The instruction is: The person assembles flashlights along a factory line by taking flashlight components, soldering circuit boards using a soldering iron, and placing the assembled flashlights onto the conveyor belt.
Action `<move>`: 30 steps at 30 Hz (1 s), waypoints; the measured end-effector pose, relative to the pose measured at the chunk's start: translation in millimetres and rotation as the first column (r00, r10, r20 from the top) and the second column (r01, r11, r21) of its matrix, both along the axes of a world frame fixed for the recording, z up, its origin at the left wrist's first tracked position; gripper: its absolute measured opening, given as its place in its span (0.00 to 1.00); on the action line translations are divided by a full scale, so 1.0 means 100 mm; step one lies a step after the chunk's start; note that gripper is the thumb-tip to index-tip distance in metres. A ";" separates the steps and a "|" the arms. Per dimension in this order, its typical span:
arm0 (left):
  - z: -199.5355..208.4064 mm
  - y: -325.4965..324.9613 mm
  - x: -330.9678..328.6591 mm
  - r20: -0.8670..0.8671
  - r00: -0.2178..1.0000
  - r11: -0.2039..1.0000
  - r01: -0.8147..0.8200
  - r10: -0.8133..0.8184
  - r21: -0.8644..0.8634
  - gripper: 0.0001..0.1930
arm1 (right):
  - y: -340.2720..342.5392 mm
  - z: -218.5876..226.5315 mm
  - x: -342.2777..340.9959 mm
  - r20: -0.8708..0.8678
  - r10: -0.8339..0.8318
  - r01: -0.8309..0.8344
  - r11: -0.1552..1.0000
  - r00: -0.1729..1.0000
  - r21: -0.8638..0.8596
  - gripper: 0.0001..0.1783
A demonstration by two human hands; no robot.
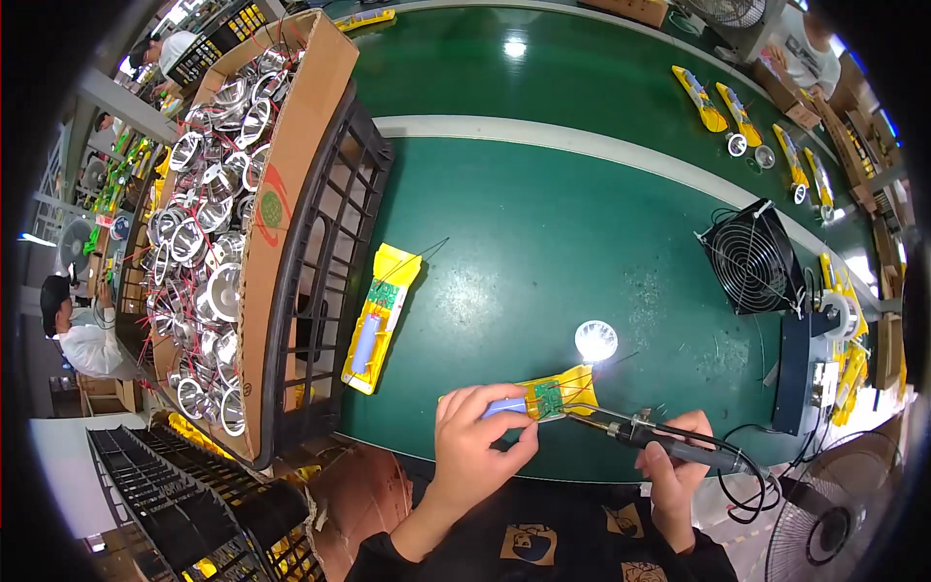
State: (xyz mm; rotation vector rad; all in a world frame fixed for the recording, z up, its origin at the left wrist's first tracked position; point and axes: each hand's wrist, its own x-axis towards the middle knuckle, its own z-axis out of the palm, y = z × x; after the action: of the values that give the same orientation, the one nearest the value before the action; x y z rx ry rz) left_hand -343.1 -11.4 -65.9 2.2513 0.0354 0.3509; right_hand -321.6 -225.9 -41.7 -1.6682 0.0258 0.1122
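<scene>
My left hand (pixel 475 446) grips the left end of a yellow plastic lamp housing (pixel 582 386), fingers by its blue cylindrical battery (pixel 504 407). A green circuit board (pixel 546 398) with thin wires lies in the housing. In my right hand (pixel 674 470) is a soldering iron (pixel 669 447), its tip at the board's right part. A round reflector (pixel 596 341), brightly lit, rests on the table just behind the housing. Further left lies a second yellow housing (pixel 385 328) with its own battery, board and loose wires, touched by neither hand.
At left, a cardboard box (pixel 303 126) full of wired silver reflectors stands in a black crate (pixel 325 262). A small black fan (pixel 749 257) is on the green table's right side. More yellow housings (pixel 698 97) lie on the far belt. Co-workers are visible at the edges.
</scene>
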 end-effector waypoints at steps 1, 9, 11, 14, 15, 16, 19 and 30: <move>0.00 0.00 0.00 -0.024 1.000 1.000 0.007 -0.008 -0.002 0.06 | 0.00 -0.01 0.00 0.012 0.004 -0.004 1.000 1.000 0.000 0.08; 0.00 0.00 -0.01 -0.003 1.000 1.000 -0.004 0.004 -0.006 0.06 | 0.00 -0.03 0.00 0.034 0.020 -0.020 1.000 0.999 0.001 0.08; -0.01 0.01 -0.01 -0.004 1.000 1.000 -0.002 0.002 -0.012 0.06 | 0.00 -0.02 0.00 0.045 -0.001 0.000 0.999 0.999 0.034 0.08; -0.02 0.01 -0.01 0.006 1.000 1.000 0.002 -0.002 -0.009 0.06 | 0.00 -0.02 0.01 0.057 0.002 -0.006 0.998 0.998 0.068 0.09; -0.02 0.01 -0.01 0.009 1.000 1.000 0.002 -0.002 -0.007 0.06 | 0.00 -0.02 0.01 0.032 0.011 -0.012 0.999 0.999 0.039 0.09; -0.03 0.01 -0.01 -0.004 1.000 1.000 0.017 -0.017 0.002 0.06 | 0.00 -0.03 0.01 0.026 0.014 -0.015 0.999 1.000 0.039 0.09; -0.03 0.01 -0.01 -0.004 1.000 1.000 0.020 -0.020 0.000 0.06 | 0.00 -0.03 0.02 0.023 0.031 -0.032 0.999 0.999 0.035 0.09; -0.02 0.02 0.00 0.003 1.000 1.000 0.013 -0.013 -0.005 0.05 | 0.02 -0.04 0.02 0.021 0.030 -0.031 0.999 0.999 0.028 0.08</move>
State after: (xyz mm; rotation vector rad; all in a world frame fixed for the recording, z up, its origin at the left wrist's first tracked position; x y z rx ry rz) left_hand -343.3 -9.2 -68.3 2.2450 0.0206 0.3468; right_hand -319.6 -224.2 -45.3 -1.6420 -0.0167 0.1178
